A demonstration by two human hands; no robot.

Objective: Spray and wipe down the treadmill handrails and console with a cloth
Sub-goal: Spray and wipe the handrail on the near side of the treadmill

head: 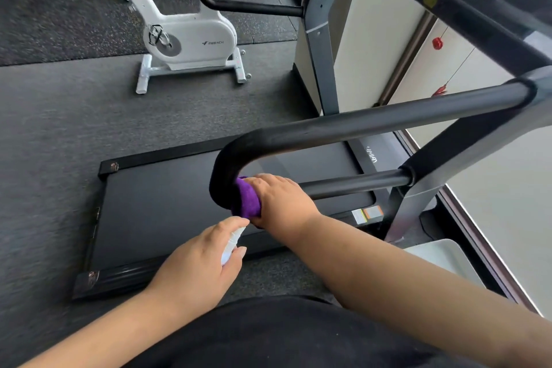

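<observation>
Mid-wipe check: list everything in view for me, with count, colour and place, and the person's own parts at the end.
handrail: one, black, curved loop across the middle, joined to the grey frame at right
cloth: one, purple, wrapped on the handrail's bend
spray bottle: one, white, mostly hidden in the left hand
treadmill deck: one, black, on the floor under the handrail
far handrail: one, black, top centre
bike: one, white, upper left on the floor
red ornaments: two, hanging at right
white tray: one, lower right
left hand: grips the spray bottle
right hand: holds the cloth on the handrail
</observation>
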